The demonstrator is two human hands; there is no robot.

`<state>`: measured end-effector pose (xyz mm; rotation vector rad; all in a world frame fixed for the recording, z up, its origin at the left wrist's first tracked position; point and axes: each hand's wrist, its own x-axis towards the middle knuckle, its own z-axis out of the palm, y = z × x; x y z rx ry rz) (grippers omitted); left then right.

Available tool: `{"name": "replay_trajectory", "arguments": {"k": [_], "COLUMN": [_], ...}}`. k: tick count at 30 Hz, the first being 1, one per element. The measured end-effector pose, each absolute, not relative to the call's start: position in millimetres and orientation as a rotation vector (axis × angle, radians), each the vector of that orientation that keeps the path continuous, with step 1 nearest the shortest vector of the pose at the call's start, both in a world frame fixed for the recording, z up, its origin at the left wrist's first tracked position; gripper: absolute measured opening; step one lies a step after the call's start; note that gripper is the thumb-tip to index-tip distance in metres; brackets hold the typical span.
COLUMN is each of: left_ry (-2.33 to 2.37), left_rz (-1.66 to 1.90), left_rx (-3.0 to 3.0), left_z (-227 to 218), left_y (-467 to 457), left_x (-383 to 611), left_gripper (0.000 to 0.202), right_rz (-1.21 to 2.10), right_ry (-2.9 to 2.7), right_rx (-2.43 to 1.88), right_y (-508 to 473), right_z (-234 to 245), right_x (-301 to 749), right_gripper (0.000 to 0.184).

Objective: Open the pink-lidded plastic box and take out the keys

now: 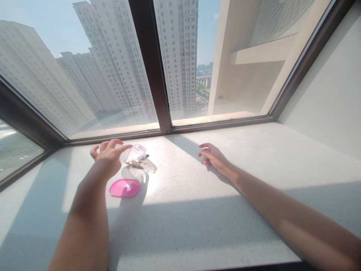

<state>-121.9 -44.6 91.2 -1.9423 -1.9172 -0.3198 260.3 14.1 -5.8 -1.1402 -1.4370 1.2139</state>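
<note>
My left hand (108, 153) is above the far left of the sill, its thumb and curved fingers around a clear plastic container (125, 154) that the hand partly hides. Beside it is another translucent piece (138, 149) with a pinkish tint. A small pile of metal hair clips (136, 162), some golden and some dark, lies just right of that hand. Nearer to me a bright pink oval lid (125, 187) lies flat. My right hand (211, 155) rests on the sill farther right, fingers loosely bent and apart, with nothing visible in it.
The pale speckled windowsill (197, 218) carries everything, with sunlight and shadow bands across it. A dark window frame (165, 130) borders its far side. On the right rises a white wall (324, 90). Tall buildings stand beyond the glass.
</note>
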Motion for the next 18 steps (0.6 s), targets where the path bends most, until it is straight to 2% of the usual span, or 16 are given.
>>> {"name": "replay_trajectory", "arguments": {"k": [6, 12, 18], "left_ry": [-1.808, -1.596, -1.724], "left_rz": [-0.48, -0.975, -0.975], "left_rx": [-1.992, -2.253, -2.195], "left_z": [95.0, 84.3, 71.0], "left_y": [-48.8, -34.3, -22.7], "left_x": [-125.4, -151.2, -159.0], "left_gripper": [0.063, 0.047, 0.049], "right_rz": [1.223, 1.225, 1.237], "right_ry": [-1.455, -1.466, -1.452], "right_rx": [-1.144, -1.158, -1.166], "right_y": [15.5, 15.9, 13.6], "right_z": [-7.2, -7.7, -4.0], "right_x": [260.5, 261.5, 260.4], "right_gripper": [0.03, 0.029, 0.027]}}
